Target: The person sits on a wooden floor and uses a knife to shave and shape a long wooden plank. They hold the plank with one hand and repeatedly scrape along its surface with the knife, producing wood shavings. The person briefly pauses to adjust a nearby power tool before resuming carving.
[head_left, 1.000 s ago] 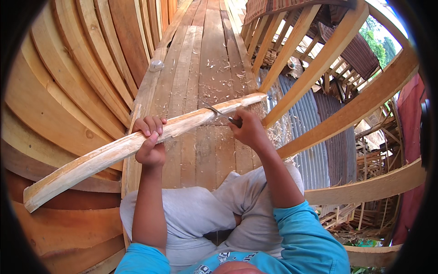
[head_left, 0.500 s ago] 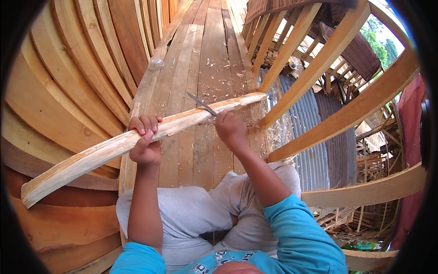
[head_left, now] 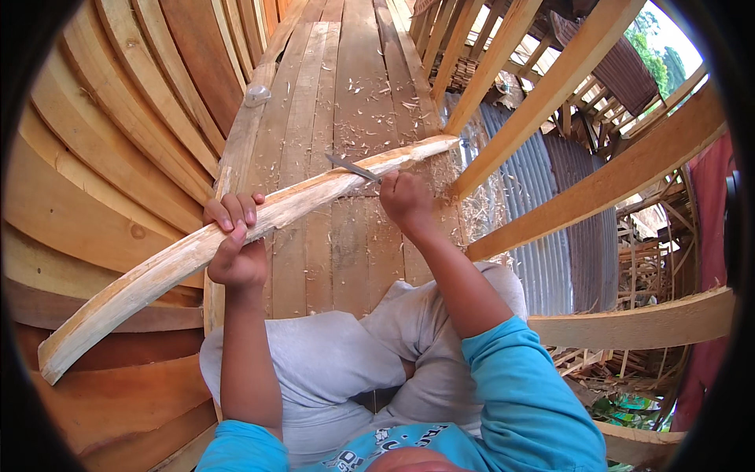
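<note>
left hand (head_left: pixel 234 250): fingers curled tight round the long curved timber (head_left: pixel 236 236)
right hand (head_left: pixel 405 200): fist clamped on a metal blade (head_left: pixel 351 167) lying across it
underneath: plank deck (head_left: pixel 354 86) littered with shavings

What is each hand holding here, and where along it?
Left hand grips the curved wooden piece near its middle; right hand holds a metal blade by its handle end.

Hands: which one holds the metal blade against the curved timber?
The right hand holds the blade; the left hand only grips the curved timber.
</note>
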`<state>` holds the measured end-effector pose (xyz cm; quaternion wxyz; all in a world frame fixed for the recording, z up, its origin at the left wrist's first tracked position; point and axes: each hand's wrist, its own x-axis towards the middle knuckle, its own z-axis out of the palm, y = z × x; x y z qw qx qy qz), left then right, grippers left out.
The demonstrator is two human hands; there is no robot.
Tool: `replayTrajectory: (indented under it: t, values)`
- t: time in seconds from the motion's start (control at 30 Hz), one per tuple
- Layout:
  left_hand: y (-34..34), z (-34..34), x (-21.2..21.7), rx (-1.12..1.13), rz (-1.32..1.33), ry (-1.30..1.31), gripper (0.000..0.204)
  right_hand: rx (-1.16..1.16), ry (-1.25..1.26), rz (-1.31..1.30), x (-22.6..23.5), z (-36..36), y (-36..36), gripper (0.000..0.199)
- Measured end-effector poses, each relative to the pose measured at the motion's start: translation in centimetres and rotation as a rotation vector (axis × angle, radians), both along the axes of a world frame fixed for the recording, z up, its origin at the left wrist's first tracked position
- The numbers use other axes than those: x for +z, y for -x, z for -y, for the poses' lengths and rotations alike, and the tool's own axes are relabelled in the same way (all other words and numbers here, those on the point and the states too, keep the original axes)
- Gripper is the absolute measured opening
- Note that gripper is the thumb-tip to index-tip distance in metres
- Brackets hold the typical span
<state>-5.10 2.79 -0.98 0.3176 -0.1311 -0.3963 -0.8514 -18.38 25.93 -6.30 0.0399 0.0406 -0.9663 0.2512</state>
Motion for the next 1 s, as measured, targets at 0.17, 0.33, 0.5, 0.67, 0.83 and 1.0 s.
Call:
replayTrajectory:
  t: [0.17,0.33,0.5,0.67,0.83,1.0]
  values:
    - [0.6,-0.6,0.3,-0.033,-0.012,0.002,0.024,-0.21,0.108,0.071,-2.5,-7.5,5.2,0.055]
    - [0.1,0.0,-0.2,0.007,-0.019,-0.014,0.024,-0.048,0.161,0.168,1.0,-0.8,-0.1,0.057]
    - [-0.2,-0.3,-0.3,-0.02,-0.019,-0.006,0.024,-0.03,0.053,-0.06,-0.1,0.1,0.5,0.052]
    - [-0.3,0.2,-0.5,-0.01,-0.029,0.011,0.025,-0.065,0.0,-0.218,-1.1,0.7,0.3,0.05]
    - [-0.2,-0.1,-0.1,-0.034,-0.028,-0.005,0.024,-0.088,0.073,-0.178,-0.3,0.8,0.1,0.05]
    - [0.1,-0.2,-0.1,-0.024,-0.022,0.001,0.025,-0.021,0.131,-0.047,1.4,0.4,-0.9,0.05]
